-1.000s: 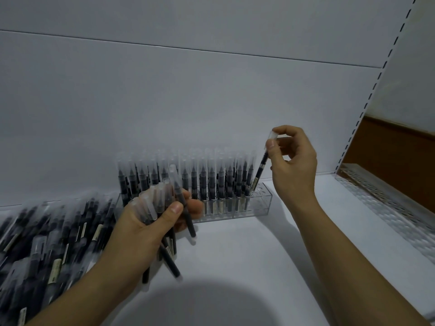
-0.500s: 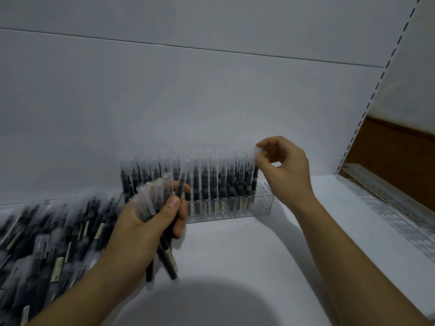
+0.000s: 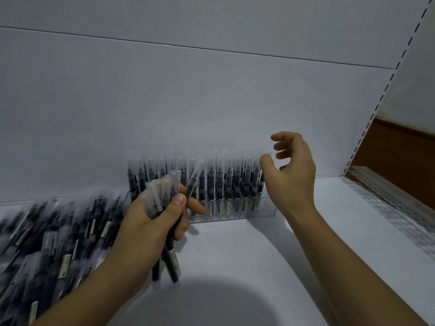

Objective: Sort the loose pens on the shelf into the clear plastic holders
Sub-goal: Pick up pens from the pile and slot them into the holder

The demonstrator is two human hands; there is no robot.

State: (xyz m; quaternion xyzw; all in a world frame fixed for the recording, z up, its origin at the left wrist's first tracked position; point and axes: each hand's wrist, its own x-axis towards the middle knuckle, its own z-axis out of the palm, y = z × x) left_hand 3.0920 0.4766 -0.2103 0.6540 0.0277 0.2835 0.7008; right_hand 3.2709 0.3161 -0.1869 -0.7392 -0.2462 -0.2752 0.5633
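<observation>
Bare left hand (image 3: 150, 222), right hand (image 3: 294, 180) (forearms (image 3: 353, 267) bare)

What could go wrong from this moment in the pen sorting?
1. The left hand grips a whole bundle of pens, several hanging below the palm; one could slip onto the shelf.
2. The right hand, open and empty, hovers close beside the upright pens at the holder's right end and could knock them.
3. The clear holder looks densely filled; a free slot may be hard to find.
</observation>
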